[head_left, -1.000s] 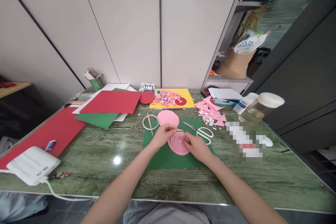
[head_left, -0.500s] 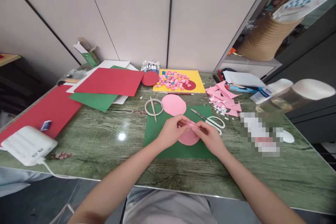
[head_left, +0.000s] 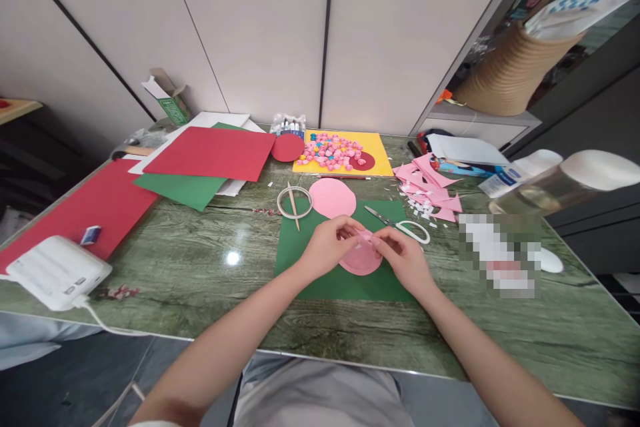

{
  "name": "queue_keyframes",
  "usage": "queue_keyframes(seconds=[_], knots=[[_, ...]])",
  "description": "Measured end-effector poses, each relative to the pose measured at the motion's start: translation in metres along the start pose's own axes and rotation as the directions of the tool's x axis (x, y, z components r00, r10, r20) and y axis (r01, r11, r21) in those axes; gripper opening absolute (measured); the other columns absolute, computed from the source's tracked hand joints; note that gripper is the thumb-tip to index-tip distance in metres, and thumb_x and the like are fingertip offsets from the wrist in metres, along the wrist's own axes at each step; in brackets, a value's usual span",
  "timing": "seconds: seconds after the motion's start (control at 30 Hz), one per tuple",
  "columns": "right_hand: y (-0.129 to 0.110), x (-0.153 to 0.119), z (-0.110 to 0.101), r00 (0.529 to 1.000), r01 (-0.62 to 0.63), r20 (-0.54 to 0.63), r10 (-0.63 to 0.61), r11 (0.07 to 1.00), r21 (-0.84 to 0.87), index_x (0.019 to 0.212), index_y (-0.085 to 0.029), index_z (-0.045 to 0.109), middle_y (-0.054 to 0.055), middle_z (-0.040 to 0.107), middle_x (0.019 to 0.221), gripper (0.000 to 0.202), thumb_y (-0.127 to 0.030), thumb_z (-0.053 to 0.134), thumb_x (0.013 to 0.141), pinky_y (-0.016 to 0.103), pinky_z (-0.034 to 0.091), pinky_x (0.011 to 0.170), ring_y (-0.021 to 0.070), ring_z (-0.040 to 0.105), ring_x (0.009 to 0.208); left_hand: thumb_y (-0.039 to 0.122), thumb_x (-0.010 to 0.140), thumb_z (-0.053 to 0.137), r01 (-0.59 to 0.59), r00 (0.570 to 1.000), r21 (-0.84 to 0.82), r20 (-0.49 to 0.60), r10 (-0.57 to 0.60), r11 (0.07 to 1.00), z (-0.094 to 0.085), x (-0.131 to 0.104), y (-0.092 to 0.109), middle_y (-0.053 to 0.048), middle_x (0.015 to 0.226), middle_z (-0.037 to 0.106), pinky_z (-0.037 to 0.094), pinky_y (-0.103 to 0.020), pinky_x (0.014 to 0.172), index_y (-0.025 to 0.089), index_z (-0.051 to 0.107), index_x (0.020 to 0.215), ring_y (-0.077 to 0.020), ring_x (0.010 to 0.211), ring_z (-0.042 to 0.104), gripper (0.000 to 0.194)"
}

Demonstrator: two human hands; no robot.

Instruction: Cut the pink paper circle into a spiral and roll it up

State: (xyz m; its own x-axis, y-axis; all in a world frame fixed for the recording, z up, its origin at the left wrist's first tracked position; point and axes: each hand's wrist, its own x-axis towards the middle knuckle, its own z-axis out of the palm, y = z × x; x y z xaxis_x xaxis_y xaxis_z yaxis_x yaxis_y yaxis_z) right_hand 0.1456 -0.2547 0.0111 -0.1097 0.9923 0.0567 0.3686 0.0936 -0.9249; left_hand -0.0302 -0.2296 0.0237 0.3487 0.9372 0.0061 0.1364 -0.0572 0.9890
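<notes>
Over a green paper sheet point(head_left: 325, 283), my left hand point(head_left: 334, 243) and my right hand point(head_left: 400, 253) meet fingertip to fingertip. Both pinch a small pink paper piece point(head_left: 367, 236), partly covered by the fingers. Just beneath them lies a pink paper circle point(head_left: 361, 263); whether the pinched piece is joined to it, I cannot tell. Beyond my left hand is another pink paper circle point(head_left: 333, 196). White-handled scissors point(head_left: 387, 219) rest beyond my right hand, blades pointing away to the left. A ring point(head_left: 310, 203) lies around a wooden stick point(head_left: 293, 205), left of the circles.
Pink and coloured crumpled balls point(head_left: 333, 151) cover part of a yellow sheet point(head_left: 376, 147). Pink scraps point(head_left: 425, 180) lie to the right, near a clear bottle point(head_left: 545, 190). Red sheets point(head_left: 210, 152) and a white charger point(head_left: 57, 273) with a cable occupy the left side.
My right fingers have shifted slightly, and the pink piece between the fingertips has changed its angle a little. The view has moved slightly; the other things stay in place.
</notes>
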Motion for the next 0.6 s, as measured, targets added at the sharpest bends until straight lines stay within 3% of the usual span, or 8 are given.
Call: queue_keyframes(seconds=[0.43, 0.6], knots=[[0.0026, 0.0034, -0.0029, 1.000, -0.011, -0.022, 0.011, 1.000, 0.016, 0.075, -0.018, 0.058, -0.001, 0.056, 0.062, 0.020, -0.037, 0.056, 0.082, 0.025, 0.041, 0.057, 0.0143, 0.052, 0.058, 0.020, 0.073, 0.062, 0.033, 0.999, -0.150, -0.017, -0.036, 0.988, -0.0035, 0.0032, -0.0031, -0.004, 0.079, 0.061, 0.044, -0.025, 0.070, 0.013, 0.061, 0.087, -0.0121, 0.072, 0.057, 0.016], [0.0031, 0.0033, -0.0033, 0.999, 0.015, -0.032, -0.014, 1.000, 0.025, 0.075, -0.019, 0.054, -0.001, 0.054, 0.062, 0.023, -0.039, 0.049, 0.086, 0.026, 0.041, 0.058, 0.0141, 0.052, 0.058, 0.019, 0.070, 0.063, 0.040, 0.995, -0.196, -0.077, -0.056, 0.980, -0.0049, 0.0044, -0.0025, -0.004, 0.079, 0.061, 0.043, -0.024, 0.068, 0.013, 0.062, 0.085, -0.0116, 0.071, 0.056, 0.016]])
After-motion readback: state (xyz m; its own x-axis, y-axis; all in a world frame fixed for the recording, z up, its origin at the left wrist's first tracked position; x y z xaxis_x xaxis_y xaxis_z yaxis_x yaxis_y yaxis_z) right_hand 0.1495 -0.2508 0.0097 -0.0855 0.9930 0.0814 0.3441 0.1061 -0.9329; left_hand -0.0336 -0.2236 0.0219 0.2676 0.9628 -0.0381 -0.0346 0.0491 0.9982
